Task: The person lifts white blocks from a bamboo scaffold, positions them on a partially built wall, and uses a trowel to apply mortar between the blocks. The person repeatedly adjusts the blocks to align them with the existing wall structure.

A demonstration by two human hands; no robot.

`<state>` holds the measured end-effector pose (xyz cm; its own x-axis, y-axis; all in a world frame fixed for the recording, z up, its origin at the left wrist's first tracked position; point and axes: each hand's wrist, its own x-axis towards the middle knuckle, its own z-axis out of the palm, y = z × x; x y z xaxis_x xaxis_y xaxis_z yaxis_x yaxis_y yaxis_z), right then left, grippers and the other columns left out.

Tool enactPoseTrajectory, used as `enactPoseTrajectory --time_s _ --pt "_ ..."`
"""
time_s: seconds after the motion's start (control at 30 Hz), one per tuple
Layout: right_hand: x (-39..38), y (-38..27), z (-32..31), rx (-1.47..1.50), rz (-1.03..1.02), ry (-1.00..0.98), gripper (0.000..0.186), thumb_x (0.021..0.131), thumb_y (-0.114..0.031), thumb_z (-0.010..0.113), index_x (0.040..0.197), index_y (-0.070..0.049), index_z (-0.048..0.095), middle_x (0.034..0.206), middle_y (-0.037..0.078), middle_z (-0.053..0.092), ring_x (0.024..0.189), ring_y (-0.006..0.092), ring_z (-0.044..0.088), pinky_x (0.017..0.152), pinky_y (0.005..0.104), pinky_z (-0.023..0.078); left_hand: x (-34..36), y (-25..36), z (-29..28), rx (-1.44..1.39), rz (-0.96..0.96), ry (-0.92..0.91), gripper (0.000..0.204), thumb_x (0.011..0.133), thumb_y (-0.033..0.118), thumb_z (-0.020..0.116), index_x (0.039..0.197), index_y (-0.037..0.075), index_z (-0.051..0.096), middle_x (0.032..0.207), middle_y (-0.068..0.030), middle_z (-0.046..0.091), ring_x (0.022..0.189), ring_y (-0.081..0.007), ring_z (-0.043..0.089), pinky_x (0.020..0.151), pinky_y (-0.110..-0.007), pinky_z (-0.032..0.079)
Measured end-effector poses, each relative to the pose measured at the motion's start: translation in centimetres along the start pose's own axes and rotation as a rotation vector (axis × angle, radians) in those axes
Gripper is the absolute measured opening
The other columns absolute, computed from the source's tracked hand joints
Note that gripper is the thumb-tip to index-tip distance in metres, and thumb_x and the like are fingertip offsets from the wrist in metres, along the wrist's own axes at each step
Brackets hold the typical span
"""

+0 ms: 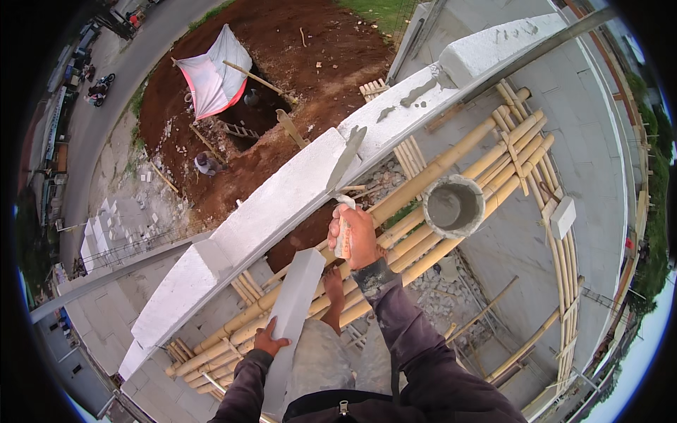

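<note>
My right hand (360,236) is closed round the pale handle of a trowel (345,161). Its grey blade lies over the top of the white block wall (282,182), close to a step between blocks. My left hand (270,340) grips the edge of a long pale lightweight block (296,289), which leans tilted beside my legs. Right of the trowel, a round bucket (427,211) with grey mortar (451,206) in it rests on the bamboo poles. Smears of mortar (419,92) mark the wall top farther up.
I stand barefoot on lashed bamboo scaffold poles (416,247), with gaps between them and rubble (444,289) below. A small white block (563,217) sits on poles at the right. Beyond the wall, people work near a dug pit (247,120) under a sheet (215,74).
</note>
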<state>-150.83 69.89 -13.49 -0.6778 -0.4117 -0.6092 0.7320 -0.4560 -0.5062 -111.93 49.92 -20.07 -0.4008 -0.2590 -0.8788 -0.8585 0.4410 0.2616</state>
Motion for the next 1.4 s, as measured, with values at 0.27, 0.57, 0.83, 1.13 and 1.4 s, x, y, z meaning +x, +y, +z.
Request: enactPoseTrajectory --time_s 0.27,0.57,0.83,1.13,1.4 --pt "-3.2 0.7 -4.8 -0.185 -0.016 0.023 0.023 0.097 -0.027 0.055 0.093 -0.005 0.052 0.065 0.005 0.055 0.049 0.0162 0.054 0.046 0.0291 0.046 1.9 4.8 -0.5 -0.052 0.08 -0.075 0.106 0.061 0.043 0.086 0.153 0.019 0.039 0.129 -0.0342 0.051 0.119 -0.0437 0.056 0.103 -0.041 0.046" --pt "-3.6 -4.8 -9.3 -0.845 -0.397 0.314 0.027 0.083 -0.024 0.071 0.072 -0.007 0.053 0.051 0.001 0.054 0.05 0.0213 0.055 0.063 0.0398 0.047 3.4 16.2 0.9 0.047 0.123 -0.079 0.106 0.062 0.039 0.086 0.153 0.015 0.038 0.131 -0.0337 0.051 0.119 -0.0428 0.057 0.103 -0.04 0.046" --pt "-5.2 -10.0 -31.0 -0.996 -0.502 0.901 0.023 0.077 -0.01 0.072 0.09 0.0 0.056 0.092 0.019 0.055 0.088 0.0358 0.058 0.077 0.0402 0.048 6.0 25.3 3.0 0.083 0.351 -0.082 0.101 0.064 0.025 0.082 0.153 0.009 0.037 0.122 -0.0235 0.053 0.115 -0.0363 0.056 0.102 -0.04 0.044" --pt "3.8 -17.9 -52.4 -0.948 -0.353 1.21 0.043 0.071 -0.014 0.071 0.113 -0.007 0.065 0.108 0.017 0.067 0.099 0.0378 0.063 0.086 0.0407 0.049 13.2 32.7 5.9 -0.144 0.317 -0.286 0.095 0.07 0.022 0.077 0.154 0.007 0.034 0.135 -0.019 0.052 0.126 -0.0282 0.05 0.109 -0.038 0.038" --pt "-5.9 -15.8 -45.2 -0.564 -0.495 0.923 0.023 0.084 -0.005 0.064 0.106 -0.001 0.062 0.088 -0.001 0.061 0.074 0.0085 0.054 0.068 0.0259 0.043 21.9 38.3 7.9 -0.532 0.071 -0.649 0.082 0.081 0.032 0.067 0.152 0.007 0.036 0.129 -0.0114 0.059 0.113 -0.0229 0.057 0.1 -0.034 0.044"
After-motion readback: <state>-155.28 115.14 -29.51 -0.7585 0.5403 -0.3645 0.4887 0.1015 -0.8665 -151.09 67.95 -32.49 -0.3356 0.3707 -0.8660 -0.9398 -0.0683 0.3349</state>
